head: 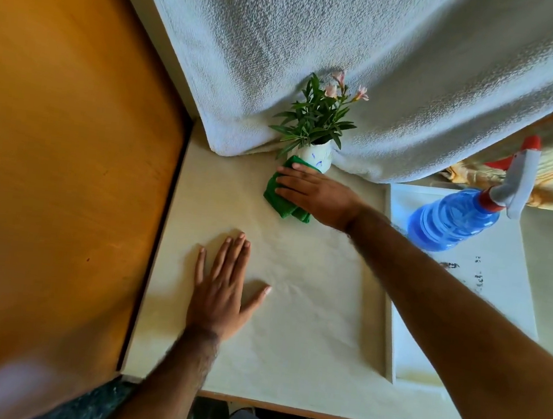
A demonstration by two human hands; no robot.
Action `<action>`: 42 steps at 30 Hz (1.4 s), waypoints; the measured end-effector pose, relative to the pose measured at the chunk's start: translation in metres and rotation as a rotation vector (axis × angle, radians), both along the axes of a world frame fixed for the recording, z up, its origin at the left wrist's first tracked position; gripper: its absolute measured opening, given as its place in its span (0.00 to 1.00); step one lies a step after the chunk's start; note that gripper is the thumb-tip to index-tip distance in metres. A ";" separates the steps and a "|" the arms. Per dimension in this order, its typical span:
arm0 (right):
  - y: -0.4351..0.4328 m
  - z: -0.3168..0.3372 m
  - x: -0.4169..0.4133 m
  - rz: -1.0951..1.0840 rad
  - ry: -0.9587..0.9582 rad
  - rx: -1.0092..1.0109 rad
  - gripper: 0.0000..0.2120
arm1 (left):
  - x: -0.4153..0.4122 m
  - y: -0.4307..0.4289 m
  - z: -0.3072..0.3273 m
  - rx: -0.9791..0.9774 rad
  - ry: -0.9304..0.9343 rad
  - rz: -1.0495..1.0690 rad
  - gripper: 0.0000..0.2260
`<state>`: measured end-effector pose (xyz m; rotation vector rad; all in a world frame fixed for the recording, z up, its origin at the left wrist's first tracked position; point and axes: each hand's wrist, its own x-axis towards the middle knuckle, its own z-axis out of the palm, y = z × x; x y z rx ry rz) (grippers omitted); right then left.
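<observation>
A folded green cloth (278, 197) lies on the cream tabletop (309, 299) right in front of a small white vase (316, 153) of green leaves and pink flowers. My right hand (315, 193) presses flat on the cloth with straight fingers, its fingertips near the vase's base. My left hand (223, 289) rests palm down on the tabletop nearer to me, fingers spread and holding nothing.
A blue spray bottle (456, 223) with a white and red trigger stands on a white tray (508, 280) at the right. A white textured cloth (388, 67) hangs behind the vase. An orange wooden panel (49, 166) borders the table's left side.
</observation>
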<state>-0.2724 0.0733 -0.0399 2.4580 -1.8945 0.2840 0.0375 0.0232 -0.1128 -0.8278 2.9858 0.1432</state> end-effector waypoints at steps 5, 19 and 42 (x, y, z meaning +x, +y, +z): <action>0.001 -0.007 0.013 -0.100 -0.166 0.133 0.29 | 0.001 0.001 0.003 -0.009 0.035 0.000 0.42; 0.026 0.030 -0.011 -0.064 -0.002 -0.128 0.16 | 0.000 0.003 0.014 0.006 -0.001 0.002 0.42; 0.035 0.025 -0.012 -0.174 -0.246 -0.206 0.15 | -0.001 0.001 0.011 0.021 -0.025 -0.001 0.43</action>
